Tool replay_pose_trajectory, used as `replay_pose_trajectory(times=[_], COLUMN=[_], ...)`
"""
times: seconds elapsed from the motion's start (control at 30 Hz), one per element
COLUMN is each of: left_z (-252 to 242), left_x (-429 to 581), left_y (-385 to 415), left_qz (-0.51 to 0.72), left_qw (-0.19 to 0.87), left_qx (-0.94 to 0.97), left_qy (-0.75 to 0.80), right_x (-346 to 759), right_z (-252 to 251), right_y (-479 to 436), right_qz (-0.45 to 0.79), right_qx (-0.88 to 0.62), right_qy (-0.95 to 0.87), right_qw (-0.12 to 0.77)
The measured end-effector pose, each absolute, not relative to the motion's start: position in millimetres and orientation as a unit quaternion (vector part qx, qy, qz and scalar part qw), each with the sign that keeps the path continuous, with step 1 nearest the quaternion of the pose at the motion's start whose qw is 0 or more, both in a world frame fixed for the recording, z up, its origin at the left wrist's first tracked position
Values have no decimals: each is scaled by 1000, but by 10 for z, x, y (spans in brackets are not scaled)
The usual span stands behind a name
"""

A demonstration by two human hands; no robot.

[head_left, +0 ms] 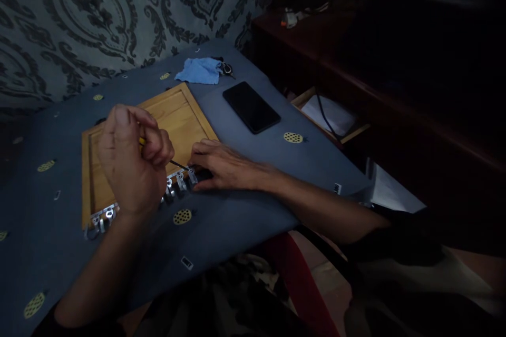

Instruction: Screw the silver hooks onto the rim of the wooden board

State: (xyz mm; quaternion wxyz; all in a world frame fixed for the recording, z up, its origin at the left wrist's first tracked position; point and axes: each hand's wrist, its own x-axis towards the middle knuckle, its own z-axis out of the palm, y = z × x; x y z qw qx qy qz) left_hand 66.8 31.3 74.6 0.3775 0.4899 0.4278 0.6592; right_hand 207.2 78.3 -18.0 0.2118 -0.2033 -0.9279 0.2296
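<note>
A wooden framed board (177, 118) lies on the cloth-covered table, with a metal rail of hooks (181, 181) along its near edge. In my left hand (130, 163), the fingers are wrapped round a screwdriver (179, 166). A bit of its yellow handle shows between the fingers, and its dark shaft slants down to the rail's right end. My right hand (227, 166) is closed about that same corner, fingers on the board and thumb beside the last hook. My left wrist hides the middle of the rail.
Beyond the board lie a blue cloth (200, 71) and keys (226, 68). A black phone (251, 107) rests to the right of the board. Past the table's right edge are an open drawer with papers (328, 113) and a dark red desk (300, 47). A patterned wall rises behind.
</note>
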Motion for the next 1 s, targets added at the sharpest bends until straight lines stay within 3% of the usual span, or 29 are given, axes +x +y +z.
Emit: replay_pose_trajectory(times=[0.4, 1.0], left_z=[584, 626], left_x=[674, 587], left_y=[414, 452], left_qz=[694, 685], left_qw=[401, 442], left_qx=[496, 446], left_qy=[334, 370], right_x=[2054, 2070], right_z=[-179, -121], right_y=[776, 766], right_qz=[225, 224], right_qx=[-205, -207], right_qy=[-927, -932], right_qw=[218, 197])
